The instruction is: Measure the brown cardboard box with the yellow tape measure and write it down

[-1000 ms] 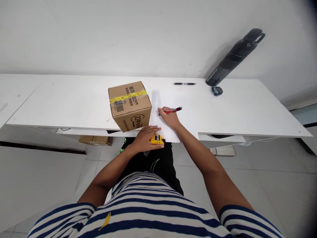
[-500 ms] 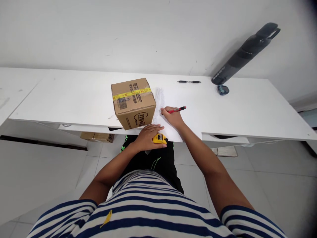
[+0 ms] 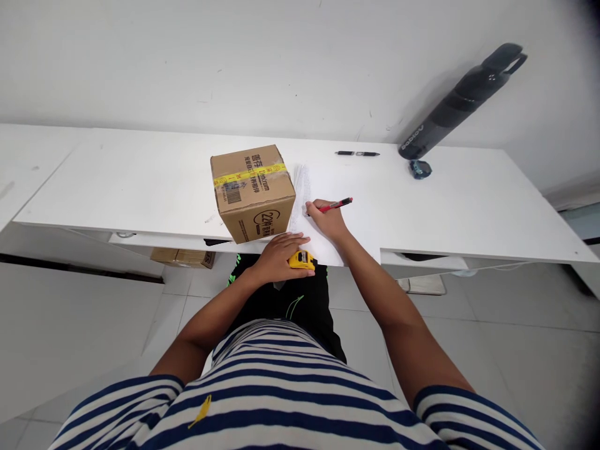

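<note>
My right hand [image 3: 325, 220] grips a red pen [image 3: 335, 205] with its tip down on a white sheet of paper [image 3: 312, 225] that lies on the white table [image 3: 140, 181]. My left hand [image 3: 279, 255] rests at the table's front edge, fingers wrapped over a small yellow tape measure [image 3: 302, 260]. A brown cardboard box [image 3: 252, 191] with yellow tape stands just left of the paper, close to both hands.
A black pen [image 3: 357, 153] lies at the back of the table. A tall black bottle [image 3: 462, 100] leans by the wall at the back right, a small dark object [image 3: 419, 169] at its foot. Another carton [image 3: 182, 257] sits under the table.
The view has shifted slightly. My right hand with the red pen has edged a little along the paper; my left hand stays on the tape measure.
</note>
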`<state>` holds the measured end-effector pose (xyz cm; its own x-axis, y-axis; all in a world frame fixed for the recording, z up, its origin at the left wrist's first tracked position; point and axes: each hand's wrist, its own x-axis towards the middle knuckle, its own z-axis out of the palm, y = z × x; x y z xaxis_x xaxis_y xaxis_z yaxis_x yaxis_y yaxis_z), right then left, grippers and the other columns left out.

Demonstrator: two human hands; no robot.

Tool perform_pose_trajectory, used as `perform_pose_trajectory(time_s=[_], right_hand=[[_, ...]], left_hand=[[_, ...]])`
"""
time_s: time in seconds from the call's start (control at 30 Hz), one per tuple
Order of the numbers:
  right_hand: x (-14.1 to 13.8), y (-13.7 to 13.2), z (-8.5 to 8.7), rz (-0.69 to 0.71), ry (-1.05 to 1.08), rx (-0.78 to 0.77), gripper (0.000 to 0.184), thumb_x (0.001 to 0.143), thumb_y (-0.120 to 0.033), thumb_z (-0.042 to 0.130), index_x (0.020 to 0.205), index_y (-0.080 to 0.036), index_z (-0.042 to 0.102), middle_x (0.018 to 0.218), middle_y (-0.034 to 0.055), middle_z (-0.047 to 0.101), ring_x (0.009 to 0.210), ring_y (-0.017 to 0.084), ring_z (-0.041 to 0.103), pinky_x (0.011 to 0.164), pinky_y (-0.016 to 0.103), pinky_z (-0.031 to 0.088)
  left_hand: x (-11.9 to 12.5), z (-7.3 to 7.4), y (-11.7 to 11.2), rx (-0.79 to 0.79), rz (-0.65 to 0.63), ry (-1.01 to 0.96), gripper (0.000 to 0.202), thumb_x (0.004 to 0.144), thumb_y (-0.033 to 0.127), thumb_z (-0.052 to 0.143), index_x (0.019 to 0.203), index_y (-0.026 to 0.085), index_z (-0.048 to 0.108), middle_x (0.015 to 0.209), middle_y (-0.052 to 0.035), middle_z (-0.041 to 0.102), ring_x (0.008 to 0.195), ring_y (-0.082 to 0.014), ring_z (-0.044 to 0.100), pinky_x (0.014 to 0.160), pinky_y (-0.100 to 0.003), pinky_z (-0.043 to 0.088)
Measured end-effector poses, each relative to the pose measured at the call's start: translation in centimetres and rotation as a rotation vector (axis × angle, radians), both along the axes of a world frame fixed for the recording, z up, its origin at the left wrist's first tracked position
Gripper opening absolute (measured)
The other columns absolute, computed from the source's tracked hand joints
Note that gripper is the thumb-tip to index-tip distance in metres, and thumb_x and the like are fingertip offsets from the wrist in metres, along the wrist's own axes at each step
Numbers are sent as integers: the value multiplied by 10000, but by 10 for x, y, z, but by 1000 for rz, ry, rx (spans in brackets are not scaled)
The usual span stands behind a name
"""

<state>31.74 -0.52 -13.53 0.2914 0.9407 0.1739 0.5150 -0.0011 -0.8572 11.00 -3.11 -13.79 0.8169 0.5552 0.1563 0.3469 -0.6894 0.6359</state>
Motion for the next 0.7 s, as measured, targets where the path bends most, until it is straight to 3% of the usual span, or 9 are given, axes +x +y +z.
perform_pose_trajectory(time_s=[0.2, 0.7], right_hand=[[0, 0, -1, -11, -17, 7, 447, 892, -590, 535, 607, -246, 532, 606, 2, 578, 712, 203, 580, 717, 353, 469], [0, 0, 0, -38, -4, 18, 397, 893, -487, 538, 579, -250, 482, 592, 0, 561, 664, 192, 550, 699, 354, 451]], left_hand=[[0, -2, 0, 16, 8, -9, 753, 766, 638, 770, 1380, 227, 626, 1491, -106, 610, 1443, -292, 520, 1273, -487, 321], [0, -3, 0, 27, 5, -30, 677, 763, 619, 782, 1303, 225, 672, 1465, -97, 634, 1432, -291, 532, 1265, -486, 332]])
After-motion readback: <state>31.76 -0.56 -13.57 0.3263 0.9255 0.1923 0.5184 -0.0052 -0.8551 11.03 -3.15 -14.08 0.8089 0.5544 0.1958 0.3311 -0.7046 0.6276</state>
